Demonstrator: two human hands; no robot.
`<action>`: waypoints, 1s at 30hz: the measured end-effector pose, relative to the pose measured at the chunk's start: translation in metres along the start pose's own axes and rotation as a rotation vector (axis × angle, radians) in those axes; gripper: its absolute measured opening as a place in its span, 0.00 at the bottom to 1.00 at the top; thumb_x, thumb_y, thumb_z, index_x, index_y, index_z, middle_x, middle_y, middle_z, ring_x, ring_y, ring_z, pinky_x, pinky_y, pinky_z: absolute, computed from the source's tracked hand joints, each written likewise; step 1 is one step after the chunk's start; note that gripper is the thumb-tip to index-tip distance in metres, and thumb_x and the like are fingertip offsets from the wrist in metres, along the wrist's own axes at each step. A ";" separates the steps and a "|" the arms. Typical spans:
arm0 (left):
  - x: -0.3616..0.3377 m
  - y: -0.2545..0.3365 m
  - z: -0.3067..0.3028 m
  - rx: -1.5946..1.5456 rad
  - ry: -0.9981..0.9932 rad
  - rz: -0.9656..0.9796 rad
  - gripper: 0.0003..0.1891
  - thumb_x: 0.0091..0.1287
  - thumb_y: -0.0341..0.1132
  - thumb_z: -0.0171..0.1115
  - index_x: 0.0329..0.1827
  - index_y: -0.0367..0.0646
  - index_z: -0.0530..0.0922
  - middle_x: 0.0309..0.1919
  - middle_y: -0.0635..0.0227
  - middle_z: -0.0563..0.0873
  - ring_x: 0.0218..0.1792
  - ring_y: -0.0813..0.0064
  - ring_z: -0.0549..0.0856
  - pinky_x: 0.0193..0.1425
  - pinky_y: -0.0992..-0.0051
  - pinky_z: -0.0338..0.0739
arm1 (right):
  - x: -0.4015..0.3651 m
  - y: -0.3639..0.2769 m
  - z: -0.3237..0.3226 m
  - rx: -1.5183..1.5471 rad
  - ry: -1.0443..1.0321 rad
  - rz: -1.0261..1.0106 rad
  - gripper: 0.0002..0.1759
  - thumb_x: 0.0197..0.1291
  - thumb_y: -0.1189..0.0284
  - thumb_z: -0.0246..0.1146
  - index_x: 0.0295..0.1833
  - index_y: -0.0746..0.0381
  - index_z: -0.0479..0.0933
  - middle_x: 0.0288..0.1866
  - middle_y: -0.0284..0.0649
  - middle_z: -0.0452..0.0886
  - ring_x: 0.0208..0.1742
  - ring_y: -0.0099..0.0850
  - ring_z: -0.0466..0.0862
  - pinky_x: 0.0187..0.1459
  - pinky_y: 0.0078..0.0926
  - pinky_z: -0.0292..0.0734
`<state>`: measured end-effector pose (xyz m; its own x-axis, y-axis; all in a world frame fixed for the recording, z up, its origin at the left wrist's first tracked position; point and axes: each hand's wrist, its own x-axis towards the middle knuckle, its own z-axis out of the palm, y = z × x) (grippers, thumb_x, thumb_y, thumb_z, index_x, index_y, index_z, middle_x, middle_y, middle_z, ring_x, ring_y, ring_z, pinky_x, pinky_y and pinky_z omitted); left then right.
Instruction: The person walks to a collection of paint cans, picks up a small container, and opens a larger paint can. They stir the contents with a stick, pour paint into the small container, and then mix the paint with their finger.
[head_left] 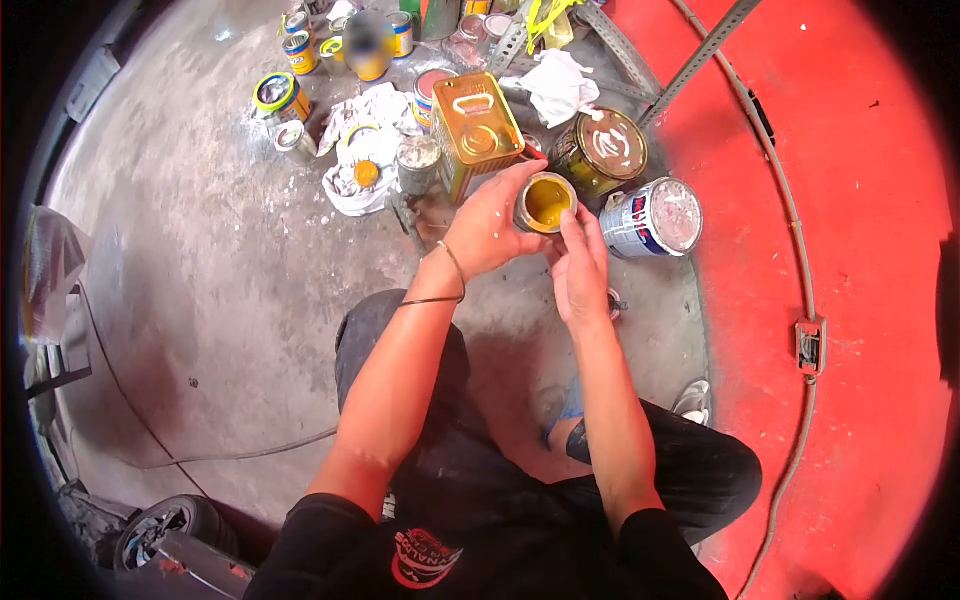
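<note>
Between my two hands is a small open can (549, 202) with yellow-amber liquid inside. My left hand (490, 225) wraps round its left side, a dark band on the wrist. On the can's right side, the fingers of my right hand (582, 262) press against its wall and rim. Just behind my left hand stands a tall rectangular tin (478, 120) with a golden top and a handle. A large round can (612, 144) with a white-smeared lid is behind the held can, and a white paint can (676, 216) lies to the right.
White rags (368, 120) lie among small cans at the back left, near a yellow-rimmed can (275, 92). A metal frame (700, 62) rises at the back right. A cable (797, 240) crosses the red floor (870, 330). A wheel (165, 530) is at the lower left.
</note>
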<state>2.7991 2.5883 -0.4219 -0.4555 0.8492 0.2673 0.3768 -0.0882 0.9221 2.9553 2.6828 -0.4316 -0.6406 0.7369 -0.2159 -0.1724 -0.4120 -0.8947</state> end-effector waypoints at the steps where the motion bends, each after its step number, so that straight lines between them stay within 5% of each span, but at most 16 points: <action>1: 0.005 0.004 -0.002 -0.040 0.020 0.003 0.46 0.56 0.28 0.85 0.81 0.42 0.75 0.72 0.58 0.86 0.74 0.65 0.85 0.80 0.65 0.77 | -0.001 -0.006 0.011 0.004 -0.008 -0.032 0.28 0.87 0.59 0.63 0.83 0.59 0.69 0.77 0.41 0.80 0.73 0.32 0.83 0.72 0.37 0.79; 5: 0.010 0.022 -0.009 0.025 0.177 0.052 0.42 0.56 0.31 0.88 0.76 0.41 0.80 0.66 0.61 0.90 0.68 0.68 0.89 0.75 0.66 0.81 | 0.009 -0.018 0.013 -0.423 0.051 -0.275 0.33 0.83 0.60 0.67 0.83 0.62 0.69 0.76 0.42 0.80 0.72 0.32 0.83 0.68 0.33 0.79; 8: 0.012 0.020 -0.008 -0.034 0.273 0.045 0.44 0.50 0.36 0.90 0.74 0.43 0.80 0.66 0.56 0.90 0.69 0.52 0.88 0.75 0.58 0.81 | -0.019 -0.068 0.033 -1.050 0.111 -0.514 0.37 0.77 0.61 0.71 0.85 0.58 0.69 0.74 0.44 0.81 0.65 0.35 0.86 0.58 0.37 0.82; 9: 0.012 0.020 -0.010 0.002 0.285 0.040 0.44 0.52 0.35 0.90 0.75 0.43 0.80 0.66 0.57 0.90 0.69 0.56 0.88 0.75 0.60 0.81 | -0.025 -0.085 0.037 -1.307 0.094 -0.526 0.41 0.69 0.63 0.72 0.86 0.54 0.69 0.60 0.49 0.88 0.51 0.42 0.91 0.48 0.43 0.84; 12: 0.012 0.018 -0.011 0.096 0.293 0.044 0.42 0.55 0.33 0.89 0.76 0.44 0.80 0.67 0.60 0.90 0.68 0.61 0.89 0.75 0.63 0.81 | -0.032 -0.134 0.063 -1.471 -0.221 -0.058 0.45 0.65 0.65 0.70 0.88 0.52 0.67 0.44 0.50 0.92 0.41 0.52 0.91 0.44 0.50 0.84; 13: 0.013 0.014 -0.009 0.119 0.287 0.060 0.42 0.54 0.33 0.89 0.76 0.44 0.80 0.67 0.60 0.90 0.68 0.60 0.89 0.75 0.63 0.81 | -0.026 -0.133 0.064 -1.679 -0.280 -0.114 0.50 0.61 0.66 0.70 0.90 0.56 0.64 0.35 0.51 0.91 0.37 0.58 0.91 0.45 0.55 0.85; 16: 0.014 0.008 -0.004 0.178 0.280 0.122 0.43 0.49 0.34 0.89 0.73 0.47 0.81 0.65 0.57 0.90 0.67 0.52 0.88 0.72 0.57 0.82 | -0.006 -0.136 0.063 -1.997 -0.520 -0.187 0.54 0.57 0.64 0.71 0.92 0.53 0.61 0.39 0.58 0.90 0.44 0.57 0.91 0.49 0.55 0.86; 26: 0.008 0.011 -0.003 0.275 0.243 0.132 0.44 0.52 0.36 0.88 0.76 0.49 0.79 0.70 0.58 0.87 0.72 0.49 0.84 0.77 0.53 0.78 | 0.010 -0.146 0.061 -1.680 -0.670 -0.027 0.42 0.57 0.64 0.69 0.79 0.65 0.73 0.46 0.63 0.90 0.51 0.64 0.90 0.56 0.60 0.84; 30: 0.010 0.018 0.000 0.243 0.235 0.140 0.45 0.51 0.36 0.88 0.76 0.49 0.78 0.71 0.58 0.87 0.73 0.50 0.84 0.78 0.52 0.77 | 0.015 -0.140 0.056 -1.798 -0.607 -0.142 0.36 0.57 0.64 0.68 0.72 0.65 0.76 0.47 0.65 0.89 0.52 0.65 0.89 0.57 0.60 0.83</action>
<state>2.8011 2.5953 -0.4025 -0.5481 0.6922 0.4695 0.6164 -0.0451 0.7861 2.9278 2.7211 -0.2876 -0.9019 0.2844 -0.3252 0.3763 0.8870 -0.2678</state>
